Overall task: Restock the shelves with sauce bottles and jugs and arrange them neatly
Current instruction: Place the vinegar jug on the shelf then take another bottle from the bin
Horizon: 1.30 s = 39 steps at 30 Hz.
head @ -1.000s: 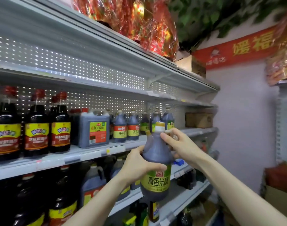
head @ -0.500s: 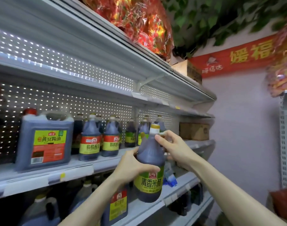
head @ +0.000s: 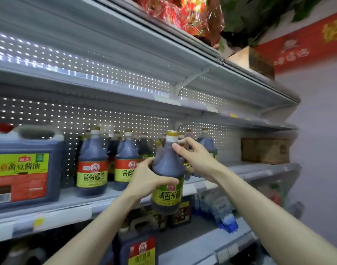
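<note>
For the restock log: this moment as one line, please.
left hand grips green-label bottle body | right hand holds its neck | bottle not yet on shelf

vinegar bottle point(head: 168, 165) | dark, green label, upright | body held by left hand point(head: 144, 180), neck by right hand point(head: 196, 159)

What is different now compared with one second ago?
The green-labelled bottle has risen, its base now nearer the edge of the middle shelf. Nothing was let go: the left hand still grips its body, the right hand its neck. The shelved bottles have not moved.
</note>
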Motion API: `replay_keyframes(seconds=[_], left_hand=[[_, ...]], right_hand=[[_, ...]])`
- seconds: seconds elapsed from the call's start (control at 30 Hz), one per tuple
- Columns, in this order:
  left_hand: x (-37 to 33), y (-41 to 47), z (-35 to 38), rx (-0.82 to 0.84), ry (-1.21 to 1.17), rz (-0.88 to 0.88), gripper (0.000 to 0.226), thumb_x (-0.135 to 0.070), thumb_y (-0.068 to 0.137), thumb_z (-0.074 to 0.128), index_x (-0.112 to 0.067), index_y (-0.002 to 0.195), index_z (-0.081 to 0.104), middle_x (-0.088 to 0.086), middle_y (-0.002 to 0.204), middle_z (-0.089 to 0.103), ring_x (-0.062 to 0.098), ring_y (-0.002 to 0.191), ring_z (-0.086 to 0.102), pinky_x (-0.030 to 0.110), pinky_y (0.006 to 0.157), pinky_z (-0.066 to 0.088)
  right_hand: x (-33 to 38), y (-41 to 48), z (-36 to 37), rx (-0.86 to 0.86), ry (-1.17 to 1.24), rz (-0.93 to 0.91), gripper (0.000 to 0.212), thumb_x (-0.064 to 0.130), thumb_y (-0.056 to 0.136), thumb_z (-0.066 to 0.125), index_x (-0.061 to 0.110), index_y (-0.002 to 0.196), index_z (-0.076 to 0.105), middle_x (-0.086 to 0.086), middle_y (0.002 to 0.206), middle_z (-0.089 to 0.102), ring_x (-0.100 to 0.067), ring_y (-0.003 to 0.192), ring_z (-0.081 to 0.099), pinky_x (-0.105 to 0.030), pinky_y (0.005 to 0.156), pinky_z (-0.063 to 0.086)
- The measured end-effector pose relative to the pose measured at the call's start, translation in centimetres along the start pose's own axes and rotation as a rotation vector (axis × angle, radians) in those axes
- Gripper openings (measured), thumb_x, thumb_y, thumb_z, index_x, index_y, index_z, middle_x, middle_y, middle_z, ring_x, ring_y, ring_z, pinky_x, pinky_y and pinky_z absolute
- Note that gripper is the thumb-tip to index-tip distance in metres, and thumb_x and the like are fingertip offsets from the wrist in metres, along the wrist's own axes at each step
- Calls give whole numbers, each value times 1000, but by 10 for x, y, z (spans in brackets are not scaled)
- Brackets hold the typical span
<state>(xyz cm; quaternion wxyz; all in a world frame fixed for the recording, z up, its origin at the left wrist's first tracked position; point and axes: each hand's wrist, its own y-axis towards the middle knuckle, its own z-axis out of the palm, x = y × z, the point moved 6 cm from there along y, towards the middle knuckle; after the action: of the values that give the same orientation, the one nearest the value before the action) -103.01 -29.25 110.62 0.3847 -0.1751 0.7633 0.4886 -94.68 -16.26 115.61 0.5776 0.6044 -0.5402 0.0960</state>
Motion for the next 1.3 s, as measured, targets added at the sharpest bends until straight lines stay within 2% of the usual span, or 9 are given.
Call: replay_keyframes(seconds=[0.13, 0.3, 0.47, 0.63, 0.73, 0.83, 1.07, 1.17, 1.3], left_hand=[[15, 23, 9, -80, 52, -29, 71, -21, 49, 94, -19, 111, 62, -7, 101, 70, 10, 94, 66, 29, 79, 57], [25, 58, 31, -212, 71, -41, 69, -17, 47, 94, -20, 109, 63, -5, 98, 72, 11, 93, 67, 32, 79, 57], [34, 91, 53, -306, 123, -47, 64, -13, 51, 93, -25, 105, 61, -6, 98, 72, 10, 92, 67, 31, 79, 57], [49, 118, 56, -345, 215, -86, 61, -16, 54, 92, -24, 106, 60, -6, 99, 70, 9, 94, 66, 22, 73, 55], [60, 131, 49, -367, 238, -117, 59, -15, 54, 92, -24, 103, 61, -3, 99, 72, 14, 94, 68, 32, 80, 58], [71, 140, 41, -364, 238, -155, 60, -13, 54, 92, -19, 106, 63, 0, 99, 73, 16, 94, 69, 38, 85, 57], [86, 154, 30, -380, 194, -221, 51, -11, 55, 91, -17, 100, 68, 0, 90, 75, 14, 83, 72, 32, 75, 59], [92, 157, 28, -372, 185, -250, 49, -11, 56, 91, -16, 99, 67, 0, 88, 75, 13, 81, 73, 27, 70, 57], [102, 159, 35, -329, 155, -280, 43, -9, 62, 88, -14, 100, 67, 2, 88, 75, 14, 80, 73, 23, 64, 56]], right_hand=[[-22, 30, -7, 25, 46, -77, 20, 35, 93, 61, 16, 101, 60, -4, 99, 64, -20, 93, 63, -47, 87, 54], [-50, 78, -26, 122, 148, -156, 12, 33, 92, 63, 24, 87, 57, 5, 83, 62, -12, 80, 58, -33, 68, 48], [-77, 122, -43, 204, 213, -220, 10, 29, 93, 63, 26, 86, 57, 10, 81, 61, -5, 77, 57, -21, 61, 44], [-99, 159, -37, 275, 256, -227, 10, 31, 92, 63, 22, 90, 58, 1, 93, 64, -13, 85, 59, -28, 70, 45], [-109, 176, -26, 321, 296, -204, 14, 29, 93, 62, 16, 99, 59, -3, 100, 65, -14, 89, 60, -28, 72, 46], [-118, 195, -14, 359, 330, -170, 18, 32, 93, 62, 17, 101, 59, -9, 105, 66, -21, 93, 61, -36, 77, 51], [-130, 223, 6, 372, 272, -110, 30, 41, 93, 60, 16, 110, 56, -4, 101, 66, -17, 79, 60, -31, 61, 49], [-135, 226, 10, 368, 248, -79, 43, 40, 94, 58, 10, 124, 50, 3, 92, 59, -10, 72, 57, -18, 47, 45], [-151, 229, 10, 349, 205, -36, 49, 43, 93, 58, 13, 130, 47, -7, 120, 61, -18, 92, 63, -25, 58, 48]])
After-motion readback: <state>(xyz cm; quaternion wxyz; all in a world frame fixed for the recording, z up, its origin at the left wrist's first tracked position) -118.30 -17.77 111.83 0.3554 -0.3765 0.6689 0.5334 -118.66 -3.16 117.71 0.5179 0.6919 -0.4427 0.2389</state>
